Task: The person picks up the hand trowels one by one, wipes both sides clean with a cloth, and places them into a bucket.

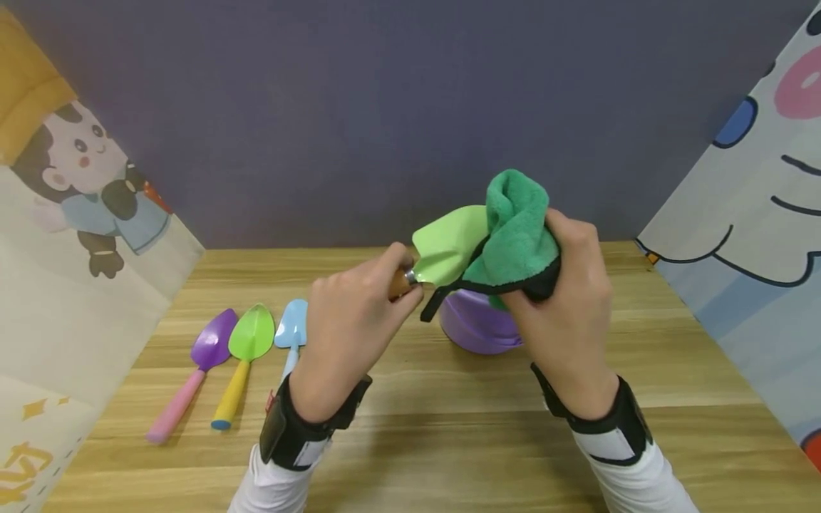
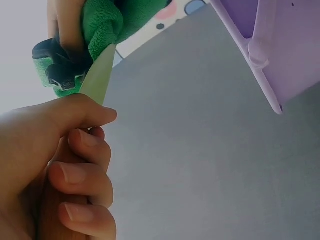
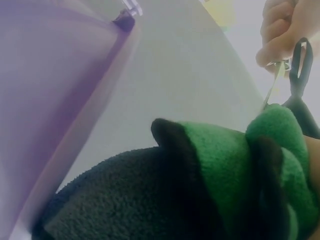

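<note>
A hand trowel with a light green blade [image 1: 452,241] and a wooden handle [image 2: 59,215] is held up above the table. My left hand [image 1: 355,313] grips it by the handle, fingers curled round the wood. In my right hand [image 1: 574,299] is a bunched green cloth [image 1: 518,235] with black edging and a black hanging loop. The cloth lies against the far end of the blade and hides that end. In the right wrist view, the cloth [image 3: 220,165] shows its green side and a dark side.
A purple bucket [image 1: 477,331] stands on the wooden table [image 1: 449,434] behind and below the cloth. To the left lie a purple trowel [image 1: 214,340] with a pink handle, a green trowel [image 1: 252,333] with a yellow handle and a blue trowel [image 1: 292,324], partly covered by my left arm.
</note>
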Tool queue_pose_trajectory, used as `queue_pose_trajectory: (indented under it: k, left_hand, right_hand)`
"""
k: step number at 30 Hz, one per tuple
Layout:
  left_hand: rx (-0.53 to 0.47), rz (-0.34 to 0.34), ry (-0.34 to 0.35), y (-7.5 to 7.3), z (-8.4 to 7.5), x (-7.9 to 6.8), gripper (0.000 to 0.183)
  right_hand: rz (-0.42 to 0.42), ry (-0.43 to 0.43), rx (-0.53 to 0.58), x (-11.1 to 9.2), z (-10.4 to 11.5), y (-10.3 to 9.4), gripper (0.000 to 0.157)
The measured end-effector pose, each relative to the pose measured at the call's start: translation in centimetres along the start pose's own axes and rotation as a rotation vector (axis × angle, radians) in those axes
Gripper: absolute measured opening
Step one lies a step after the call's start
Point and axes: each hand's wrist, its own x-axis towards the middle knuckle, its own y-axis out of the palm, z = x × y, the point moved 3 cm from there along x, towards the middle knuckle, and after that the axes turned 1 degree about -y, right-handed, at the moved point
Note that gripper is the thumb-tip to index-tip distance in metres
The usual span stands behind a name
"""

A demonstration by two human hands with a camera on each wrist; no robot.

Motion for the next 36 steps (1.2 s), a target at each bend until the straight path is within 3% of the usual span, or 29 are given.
queue_pose_trajectory:
  k: [11, 17, 30, 36]
  left_hand:
    - [-0.016, 0.004, -0.007, -0.1, 0.1, -0.1, 0.013]
    - [-0.018, 0.017, -0.008, 0.0, 0.1, 0.0, 0.013]
    - [-0.020, 0.013, 0.002, 0.0, 0.0, -0.1, 0.022]
    - [-0.033, 0.010, 0.050, 0.0, -0.2, 0.1, 0.019]
  right_hand:
    - [-0.046, -0.010, 0.027, -0.2, 0.6, -0.7, 0.050]
    - [-0.048, -0.067, 0.068, -0.5, 1.7, -0.9, 0.049]
    - [0.148, -0.193, 0.102, -2.1, 3.9, 0.4, 0.059]
    - [0.176, -0.208, 0.058, -2.2, 4.0, 1.0, 0.061]
